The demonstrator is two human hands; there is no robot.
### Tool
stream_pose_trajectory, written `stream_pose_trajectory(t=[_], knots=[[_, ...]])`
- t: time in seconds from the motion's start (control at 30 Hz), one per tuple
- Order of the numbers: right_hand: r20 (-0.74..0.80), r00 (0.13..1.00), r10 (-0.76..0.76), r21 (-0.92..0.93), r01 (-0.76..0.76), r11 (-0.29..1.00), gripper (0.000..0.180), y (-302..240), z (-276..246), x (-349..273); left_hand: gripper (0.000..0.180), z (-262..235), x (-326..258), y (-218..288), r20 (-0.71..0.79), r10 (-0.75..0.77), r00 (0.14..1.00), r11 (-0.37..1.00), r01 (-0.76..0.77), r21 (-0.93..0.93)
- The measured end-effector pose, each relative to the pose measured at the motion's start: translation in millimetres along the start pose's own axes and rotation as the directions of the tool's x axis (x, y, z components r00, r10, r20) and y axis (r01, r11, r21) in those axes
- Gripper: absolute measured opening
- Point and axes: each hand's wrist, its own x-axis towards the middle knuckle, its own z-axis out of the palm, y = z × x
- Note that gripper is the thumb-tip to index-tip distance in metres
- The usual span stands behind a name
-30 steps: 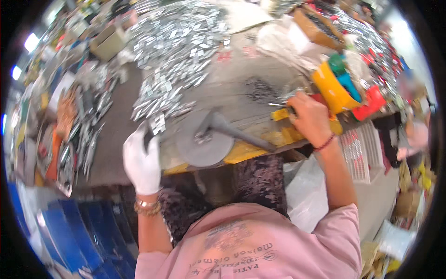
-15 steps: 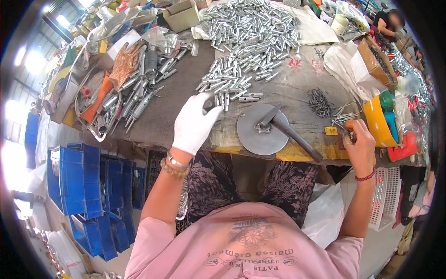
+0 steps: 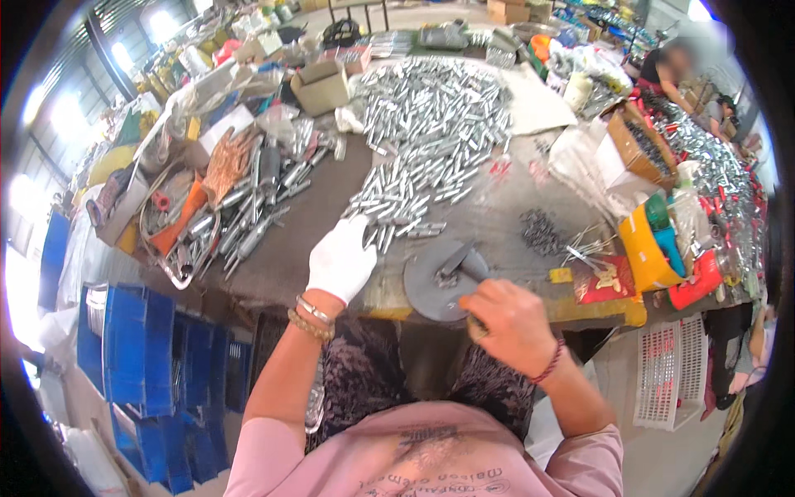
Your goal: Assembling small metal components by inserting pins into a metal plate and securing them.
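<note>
My left hand [image 3: 341, 263], in a white glove, reaches the near edge of a heap of silvery metal sleeves [image 3: 431, 124]. Its fingertips are curled at the closest sleeves; whether one is held is hidden. In front of me a hammer [image 3: 472, 263] lies with its head on a round grey metal plate [image 3: 422, 291]. My bare right hand [image 3: 515, 325] is closed over the hammer's handle, hiding most of it. Something dark shows by its fingertips, too blurred to name. Farther right are a pile of small dark pins [image 3: 541, 232] and some thin light rods [image 3: 592, 246].
Long metal tools [image 3: 261, 211] and an orange glove [image 3: 230, 166] crowd the left. At right stand a yellow container [image 3: 650, 253] and a cardboard box of small parts [image 3: 638, 145]. Blue bins [image 3: 137, 348] are below left, a white basket [image 3: 667, 373] below right. A co-worker [image 3: 662, 74] sits far right.
My right hand has moved left from the small pins to the hammer's handle, uncovering a red packet. The left hand stays by the sleeves. The view has tilted up.
</note>
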Motion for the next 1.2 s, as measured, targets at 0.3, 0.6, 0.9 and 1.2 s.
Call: stream_pose_trajectory(t=[0.3,0.6,0.9,1.2], knots=[[0.042,0.999,0.031,-0.087,-0.027,0.996,0.040,2,1,3,0.041,-28,-28,11,0.223,-0.186,0.957,0.285,0.270,-0.920],[-0.038,0.999,-0.023,-0.080,0.020,0.997,0.033,7,10,9,0.018,-1,-63,54,-0.008,0.107,0.994,0.774,-0.088,-0.627],[-0.068,0.997,-0.030,-0.079,0.025,0.997,0.029,4,17,1,0.016,4,-71,46,-0.123,0.247,0.961,0.839,-0.275,-0.469],[-0.081,0.997,-0.011,-0.049,0.007,0.999,0.027,7,17,11,0.019,6,-61,46,-0.089,0.266,0.960,0.866,-0.278,-0.417]])
